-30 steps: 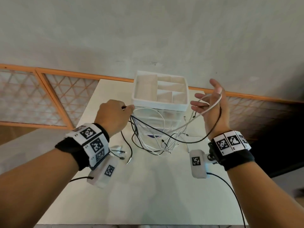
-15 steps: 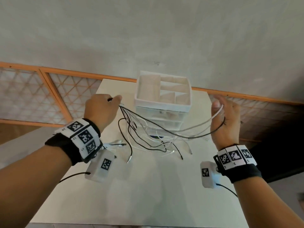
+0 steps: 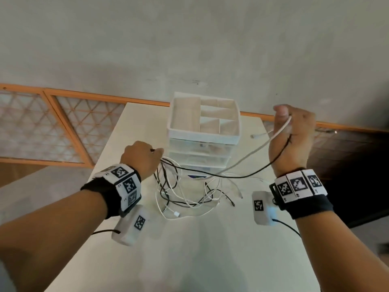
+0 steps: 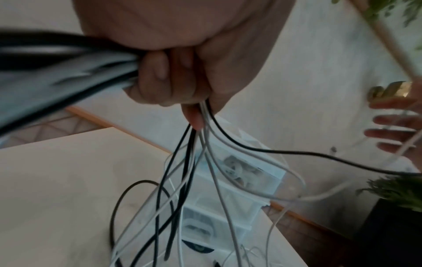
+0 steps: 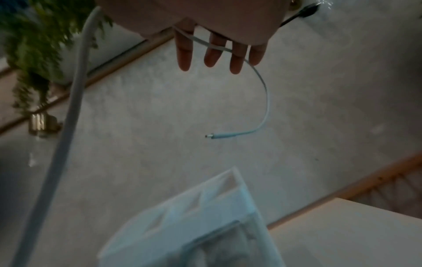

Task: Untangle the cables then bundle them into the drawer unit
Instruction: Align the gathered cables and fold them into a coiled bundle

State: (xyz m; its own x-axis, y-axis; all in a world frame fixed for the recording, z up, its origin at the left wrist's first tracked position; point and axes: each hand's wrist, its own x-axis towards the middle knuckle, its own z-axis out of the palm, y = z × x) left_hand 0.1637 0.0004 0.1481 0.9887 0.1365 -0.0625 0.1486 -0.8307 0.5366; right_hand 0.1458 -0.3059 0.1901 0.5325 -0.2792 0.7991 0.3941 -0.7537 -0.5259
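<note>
My left hand (image 3: 143,157) (image 4: 173,86) grips a bunch of black and white cables in its fist, just left of the white drawer unit (image 3: 202,138) (image 4: 251,180). From the fist the cables hang into a tangle (image 3: 179,192) on the table in front of the unit. My right hand (image 3: 292,133) (image 5: 219,50) is raised to the right of the unit with its fingers straight. A white cable (image 3: 252,154) (image 5: 266,94) lies across those fingers, and its plug (image 3: 255,136) (image 5: 219,135) dangles free. A black cable (image 3: 252,175) (image 4: 297,152) runs from the fist to the right hand.
The pale table (image 3: 189,249) is narrow, with edges close on both sides. An orange lattice railing (image 3: 31,123) runs behind it below a grey wall. Potted plants (image 5: 34,45) (image 4: 399,193) stand off to the right.
My right hand has risen, drawing the white cable up so its plug end hangs free beside the unit's top. My left hand has dropped slightly, still gripping the bunch.
</note>
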